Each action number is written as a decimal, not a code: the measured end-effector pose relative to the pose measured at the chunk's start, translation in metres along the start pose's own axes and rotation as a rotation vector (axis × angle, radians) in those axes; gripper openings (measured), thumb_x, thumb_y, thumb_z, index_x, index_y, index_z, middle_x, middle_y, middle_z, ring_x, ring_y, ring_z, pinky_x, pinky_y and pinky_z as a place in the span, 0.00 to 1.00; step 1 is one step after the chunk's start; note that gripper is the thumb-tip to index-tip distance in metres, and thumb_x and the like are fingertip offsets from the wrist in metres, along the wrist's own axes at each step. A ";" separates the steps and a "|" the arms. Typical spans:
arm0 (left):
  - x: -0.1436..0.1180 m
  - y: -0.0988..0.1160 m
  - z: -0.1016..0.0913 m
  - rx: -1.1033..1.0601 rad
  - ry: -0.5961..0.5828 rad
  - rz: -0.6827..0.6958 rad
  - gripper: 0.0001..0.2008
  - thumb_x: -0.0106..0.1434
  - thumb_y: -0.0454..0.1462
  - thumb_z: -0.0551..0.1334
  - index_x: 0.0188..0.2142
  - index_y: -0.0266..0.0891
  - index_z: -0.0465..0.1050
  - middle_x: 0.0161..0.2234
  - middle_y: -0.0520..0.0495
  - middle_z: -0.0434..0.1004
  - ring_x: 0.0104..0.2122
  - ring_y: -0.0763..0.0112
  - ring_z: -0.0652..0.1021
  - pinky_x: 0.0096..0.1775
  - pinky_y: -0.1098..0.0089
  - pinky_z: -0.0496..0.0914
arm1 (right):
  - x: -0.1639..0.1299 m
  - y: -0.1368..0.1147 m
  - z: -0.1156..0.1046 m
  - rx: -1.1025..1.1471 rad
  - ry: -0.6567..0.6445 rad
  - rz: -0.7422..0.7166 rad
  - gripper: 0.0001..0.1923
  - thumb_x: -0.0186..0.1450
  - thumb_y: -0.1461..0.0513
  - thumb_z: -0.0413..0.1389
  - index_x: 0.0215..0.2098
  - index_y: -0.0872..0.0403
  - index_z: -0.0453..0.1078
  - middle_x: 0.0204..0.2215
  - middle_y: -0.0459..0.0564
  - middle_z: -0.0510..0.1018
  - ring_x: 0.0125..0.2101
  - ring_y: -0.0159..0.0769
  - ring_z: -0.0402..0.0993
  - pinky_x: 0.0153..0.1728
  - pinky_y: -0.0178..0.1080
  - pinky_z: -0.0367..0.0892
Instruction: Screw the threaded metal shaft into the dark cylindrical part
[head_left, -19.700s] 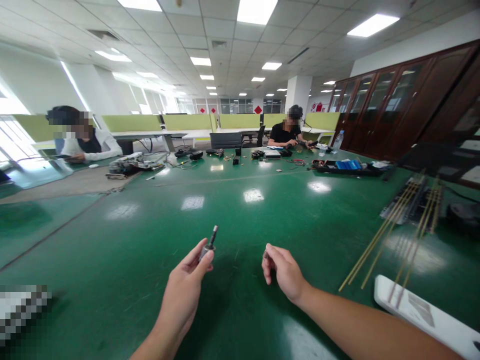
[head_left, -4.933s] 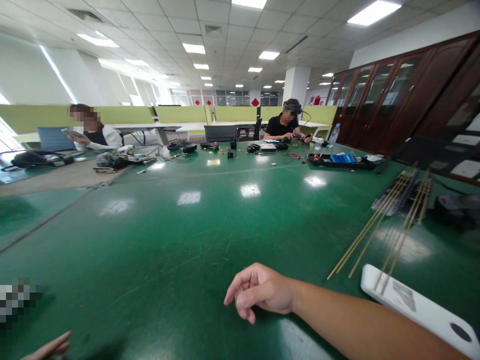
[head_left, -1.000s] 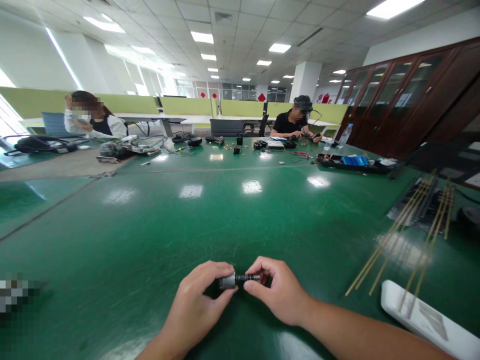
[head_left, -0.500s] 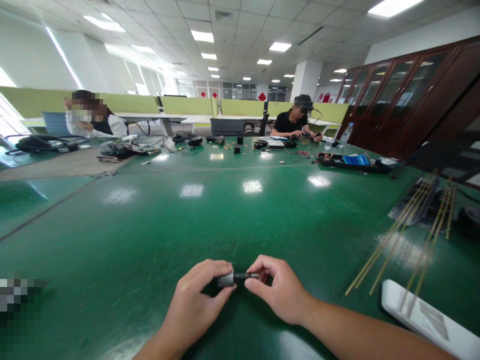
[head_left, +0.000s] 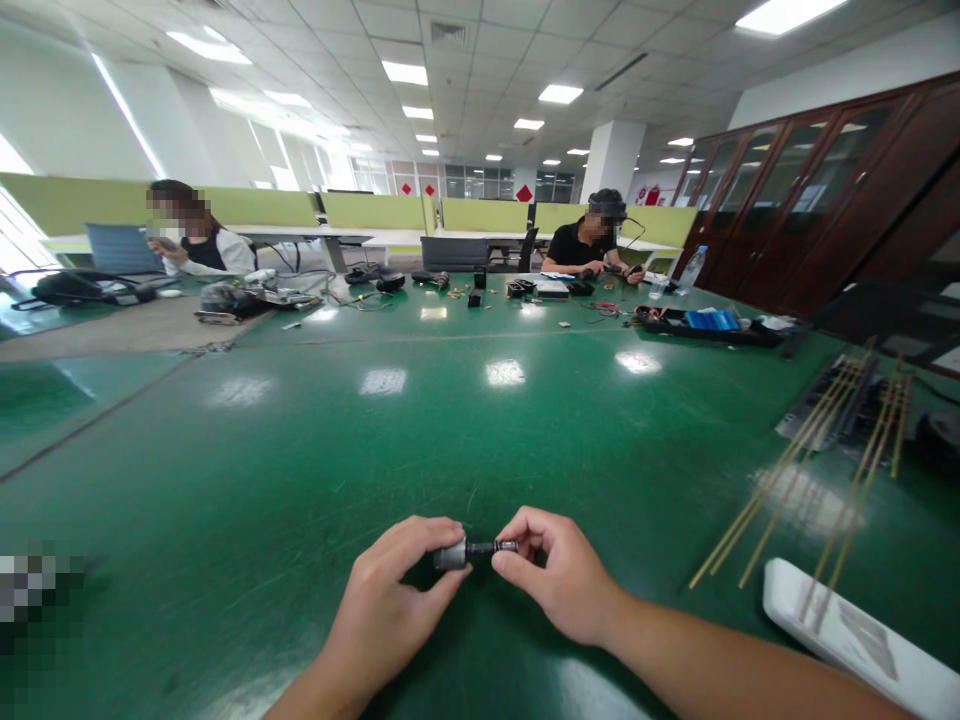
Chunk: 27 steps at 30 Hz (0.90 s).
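Between thumb and fingers, my left hand [head_left: 401,590] grips a grey metal cylinder [head_left: 450,556], which lies sideways just above the green table [head_left: 315,450]. A thin black shaft [head_left: 481,548] sticks out of the cylinder to the right. At the shaft's far end, a small ringed metal piece [head_left: 507,546] is pinched by the thumb and forefinger of my right hand [head_left: 559,580]. Part of that piece is hidden behind the fingers. Whether it is fixed to the shaft or only slid over it, I cannot tell.
Several thin wooden sticks [head_left: 791,470] lie at the right beside a white elongated object [head_left: 847,625]. A black tray [head_left: 671,325] with blue items and a plastic bottle [head_left: 694,268] stand farther back. Two people sit beyond the table.
Both hands hold nearly the same place and grip. The ringed piece looks slightly turned or shifted to the right. In the background, the person at left has lowered a hand.
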<state>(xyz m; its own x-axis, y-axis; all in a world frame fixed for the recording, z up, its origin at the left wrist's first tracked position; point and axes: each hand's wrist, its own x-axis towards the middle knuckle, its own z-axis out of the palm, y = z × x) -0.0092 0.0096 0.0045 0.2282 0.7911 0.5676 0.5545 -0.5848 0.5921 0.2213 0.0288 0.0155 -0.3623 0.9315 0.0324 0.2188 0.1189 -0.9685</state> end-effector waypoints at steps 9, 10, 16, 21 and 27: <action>0.000 -0.004 0.000 0.008 0.004 0.005 0.15 0.62 0.34 0.69 0.48 0.48 0.74 0.46 0.52 0.78 0.46 0.68 0.79 0.50 0.68 0.74 | 0.001 0.004 0.000 0.033 0.005 0.000 0.07 0.64 0.59 0.62 0.35 0.55 0.72 0.24 0.43 0.71 0.26 0.30 0.66 0.28 0.34 0.60; 0.000 -0.004 0.000 0.011 0.006 0.005 0.15 0.62 0.34 0.69 0.48 0.48 0.74 0.46 0.52 0.78 0.46 0.68 0.79 0.50 0.68 0.74 | 0.001 0.005 0.000 0.041 0.005 0.001 0.07 0.64 0.60 0.62 0.35 0.55 0.72 0.24 0.43 0.71 0.25 0.30 0.66 0.28 0.34 0.60; -0.001 -0.002 0.000 0.015 0.001 -0.001 0.14 0.62 0.35 0.69 0.47 0.47 0.74 0.45 0.51 0.79 0.45 0.67 0.79 0.49 0.67 0.74 | 0.000 0.005 0.000 0.090 0.001 0.000 0.05 0.63 0.62 0.61 0.34 0.55 0.70 0.23 0.43 0.72 0.25 0.31 0.68 0.29 0.34 0.61; 0.002 0.001 -0.001 0.009 0.010 -0.001 0.13 0.62 0.35 0.68 0.47 0.46 0.74 0.45 0.50 0.79 0.45 0.66 0.79 0.49 0.67 0.74 | 0.002 0.004 -0.002 0.142 0.001 0.000 0.06 0.63 0.62 0.61 0.34 0.55 0.69 0.22 0.42 0.71 0.23 0.30 0.67 0.28 0.34 0.62; 0.003 0.002 -0.002 0.002 -0.004 -0.018 0.13 0.63 0.35 0.68 0.47 0.45 0.74 0.45 0.48 0.79 0.45 0.65 0.79 0.48 0.66 0.74 | 0.003 0.005 -0.003 0.208 0.006 0.009 0.08 0.62 0.60 0.63 0.33 0.56 0.69 0.22 0.43 0.71 0.24 0.31 0.68 0.27 0.34 0.62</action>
<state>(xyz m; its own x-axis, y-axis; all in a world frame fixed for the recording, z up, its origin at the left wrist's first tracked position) -0.0092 0.0105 0.0085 0.2212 0.8024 0.5542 0.5601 -0.5698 0.6014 0.2244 0.0330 0.0119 -0.3554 0.9344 0.0249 0.0296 0.0379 -0.9988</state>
